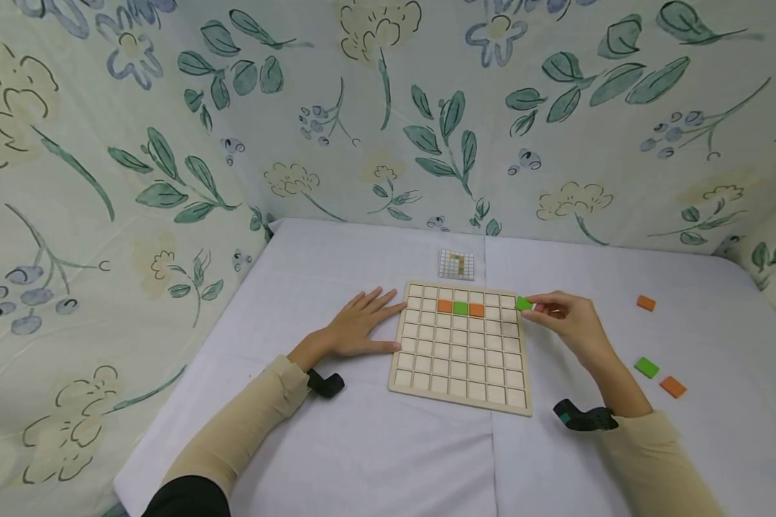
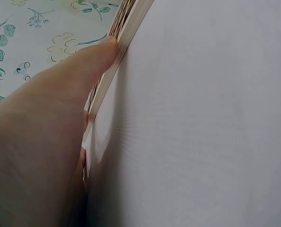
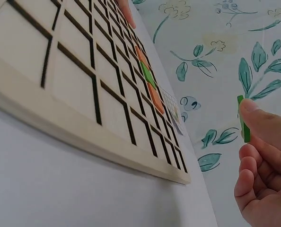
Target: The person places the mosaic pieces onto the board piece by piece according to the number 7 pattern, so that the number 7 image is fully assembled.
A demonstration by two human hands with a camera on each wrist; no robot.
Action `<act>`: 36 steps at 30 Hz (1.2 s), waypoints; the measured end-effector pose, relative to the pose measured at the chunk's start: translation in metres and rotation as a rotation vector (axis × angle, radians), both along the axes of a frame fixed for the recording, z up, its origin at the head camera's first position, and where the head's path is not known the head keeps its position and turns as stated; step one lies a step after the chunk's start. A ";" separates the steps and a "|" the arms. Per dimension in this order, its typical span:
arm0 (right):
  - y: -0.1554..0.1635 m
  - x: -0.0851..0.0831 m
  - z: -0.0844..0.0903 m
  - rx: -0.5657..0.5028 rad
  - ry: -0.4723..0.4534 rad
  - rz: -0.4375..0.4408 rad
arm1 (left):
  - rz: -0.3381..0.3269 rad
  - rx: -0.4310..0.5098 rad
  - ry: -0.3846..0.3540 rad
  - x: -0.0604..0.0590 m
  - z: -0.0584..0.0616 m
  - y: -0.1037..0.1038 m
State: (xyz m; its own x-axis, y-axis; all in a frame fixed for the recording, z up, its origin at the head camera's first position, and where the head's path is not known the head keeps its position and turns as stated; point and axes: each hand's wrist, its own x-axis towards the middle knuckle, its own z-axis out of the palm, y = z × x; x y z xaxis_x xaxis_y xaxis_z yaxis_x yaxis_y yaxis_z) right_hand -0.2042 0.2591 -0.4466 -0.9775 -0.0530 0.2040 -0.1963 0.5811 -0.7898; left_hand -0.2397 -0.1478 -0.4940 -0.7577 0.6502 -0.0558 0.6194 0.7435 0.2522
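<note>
Two hands at a wooden grid board on a white tablecloth. Right hand pinches a green tile at the board's far right corner, just above it. Left hand lies flat, fingers spread, thumb against the board's left edge. Board holds orange tile, green tile, orange tile in a row. Pattern card behind the board; no readable writing. Loose tiles at right.
</note>
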 end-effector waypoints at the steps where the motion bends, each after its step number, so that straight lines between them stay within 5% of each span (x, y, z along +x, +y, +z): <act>1: -0.003 0.000 0.001 0.004 0.004 0.016 | 0.001 -0.001 0.001 0.000 0.000 0.000; 19: -0.042 -0.009 -0.014 -0.023 -0.125 0.140 | 0.001 0.011 0.017 0.000 -0.002 0.000; 36: -0.053 -0.016 -0.024 0.004 -0.150 0.215 | 0.011 -0.006 0.005 -0.002 -0.005 -0.001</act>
